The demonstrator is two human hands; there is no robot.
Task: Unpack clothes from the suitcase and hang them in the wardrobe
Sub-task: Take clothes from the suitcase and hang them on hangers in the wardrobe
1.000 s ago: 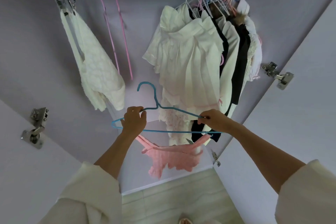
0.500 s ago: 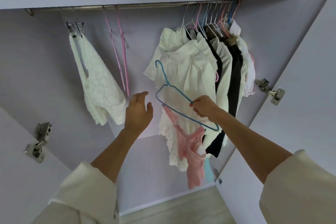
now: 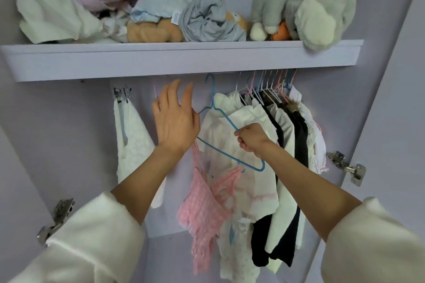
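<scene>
The right hand (image 3: 251, 139) is closed in a fist around one sloping arm of a blue hanger (image 3: 226, 135), with the fingers curled tight on the thin wire. The hanger is tipped, with its hook up above the fingers near the underside of the shelf (image 3: 184, 60); you cannot tell if the hook is on a rail, because the shelf front hides that part. A pink top (image 3: 204, 209) hangs from the hanger's bottom bar and droops down below the right fingers, between the two arms. The left hand (image 3: 176, 122) is open, with its fingers spread and pointing up, and it holds nothing. Its fingertips are just under the shelf, and the side of the hand is close to the left end of the hanger; you cannot tell if it touches. Right behind the right fingers hangs a row of white and black clothes (image 3: 276, 145) on many hangers, packed close together. Off to the left of the left fingers, a white lacy piece (image 3: 131, 140) hangs from metal clips. Up above both hands, on the shelf, lie crumpled clothes (image 3: 92, 2) and a grey soft toy (image 3: 308, 4). Both arms wear white sleeves (image 3: 92, 241).
</scene>
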